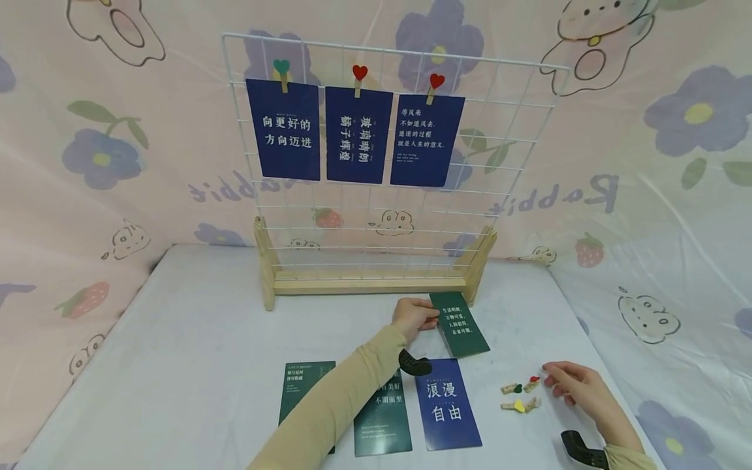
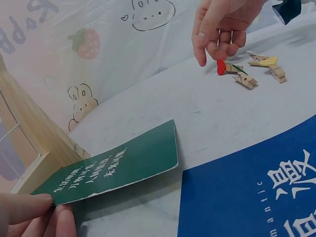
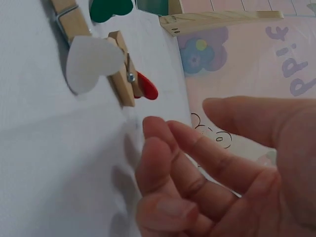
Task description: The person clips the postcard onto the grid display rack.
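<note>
My left hand point(image 1: 414, 318) pinches a dark green card point(image 1: 464, 329) with white Chinese characters by its left edge, thumb on top and fingers beneath. In the left wrist view that card point(image 2: 118, 160) slants above the white tabletop, in front of the rack's wooden foot. At the right, my right hand point(image 1: 581, 390) hovers beside several small wooden clothespins with heart tops. A red-heart clothespin point(image 1: 532, 384) lies closest to its fingertips, with a green-heart one point(image 1: 511, 388) and a yellow-heart one point(image 1: 519, 406) alongside. Nothing sits between the right thumb and fingers point(image 3: 197, 182).
A white wire grid rack point(image 1: 376, 245) on a wooden base point(image 1: 370, 286) stands at the back. Three blue cards, one of them the middle card point(image 1: 358, 134), hang from heart clothespins. Nearer lie a blue card point(image 1: 449, 405) and two green cards, partly behind my left sleeve point(image 1: 335, 398).
</note>
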`<state>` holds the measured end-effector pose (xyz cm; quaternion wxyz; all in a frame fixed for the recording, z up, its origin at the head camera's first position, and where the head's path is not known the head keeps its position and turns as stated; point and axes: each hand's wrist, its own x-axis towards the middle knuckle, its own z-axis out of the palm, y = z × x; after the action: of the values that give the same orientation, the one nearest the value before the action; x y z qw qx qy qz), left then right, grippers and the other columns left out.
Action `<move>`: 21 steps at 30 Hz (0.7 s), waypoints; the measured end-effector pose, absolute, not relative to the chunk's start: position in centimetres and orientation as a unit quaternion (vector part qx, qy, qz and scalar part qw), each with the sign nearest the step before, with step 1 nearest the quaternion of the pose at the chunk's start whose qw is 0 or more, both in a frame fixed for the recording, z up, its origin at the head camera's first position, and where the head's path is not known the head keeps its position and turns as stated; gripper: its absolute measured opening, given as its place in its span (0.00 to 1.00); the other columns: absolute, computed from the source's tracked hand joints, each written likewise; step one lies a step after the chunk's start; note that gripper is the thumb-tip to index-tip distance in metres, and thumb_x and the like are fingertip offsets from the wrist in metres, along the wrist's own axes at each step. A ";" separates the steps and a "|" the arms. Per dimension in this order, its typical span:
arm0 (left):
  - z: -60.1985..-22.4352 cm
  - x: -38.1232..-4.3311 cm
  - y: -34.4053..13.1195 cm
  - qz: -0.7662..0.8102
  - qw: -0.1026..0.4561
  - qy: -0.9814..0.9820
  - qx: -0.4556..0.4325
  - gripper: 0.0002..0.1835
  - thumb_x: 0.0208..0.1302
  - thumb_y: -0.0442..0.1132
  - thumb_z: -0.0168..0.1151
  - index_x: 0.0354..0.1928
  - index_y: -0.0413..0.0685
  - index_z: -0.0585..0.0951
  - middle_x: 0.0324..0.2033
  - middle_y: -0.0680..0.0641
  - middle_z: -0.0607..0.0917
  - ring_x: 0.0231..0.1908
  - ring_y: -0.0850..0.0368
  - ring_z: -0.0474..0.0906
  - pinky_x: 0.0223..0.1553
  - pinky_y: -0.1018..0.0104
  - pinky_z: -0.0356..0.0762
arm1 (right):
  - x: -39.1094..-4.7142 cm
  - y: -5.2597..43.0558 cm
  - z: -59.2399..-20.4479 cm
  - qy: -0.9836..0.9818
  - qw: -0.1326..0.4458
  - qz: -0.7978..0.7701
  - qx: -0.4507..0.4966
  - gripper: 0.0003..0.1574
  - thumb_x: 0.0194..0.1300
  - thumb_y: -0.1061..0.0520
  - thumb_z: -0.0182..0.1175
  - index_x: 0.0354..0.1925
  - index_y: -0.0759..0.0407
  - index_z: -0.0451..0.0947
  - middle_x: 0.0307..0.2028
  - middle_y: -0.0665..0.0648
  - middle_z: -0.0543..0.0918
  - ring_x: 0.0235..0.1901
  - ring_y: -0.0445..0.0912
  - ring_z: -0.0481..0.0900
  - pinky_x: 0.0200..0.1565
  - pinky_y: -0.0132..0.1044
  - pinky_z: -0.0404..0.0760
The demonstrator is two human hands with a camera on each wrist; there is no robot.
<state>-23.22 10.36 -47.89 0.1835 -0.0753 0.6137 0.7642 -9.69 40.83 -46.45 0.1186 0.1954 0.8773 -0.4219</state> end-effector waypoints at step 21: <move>-48.0 -23.5 7.7 0.785 0.200 0.581 -0.075 0.15 0.58 0.25 0.65 0.48 0.32 0.81 0.32 0.41 0.85 0.23 0.60 0.81 0.37 0.64 0.83 | -10.0 40.0 -47.2 0.880 0.142 -0.425 0.159 0.24 0.69 0.50 0.57 0.50 0.71 0.76 0.29 0.54 0.80 0.25 0.46 0.73 0.22 0.34 0.71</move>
<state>-23.52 7.67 -48.04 0.1995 -0.0747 0.5814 0.7852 -9.98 40.02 -47.25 0.1419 0.1588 0.8797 -0.4251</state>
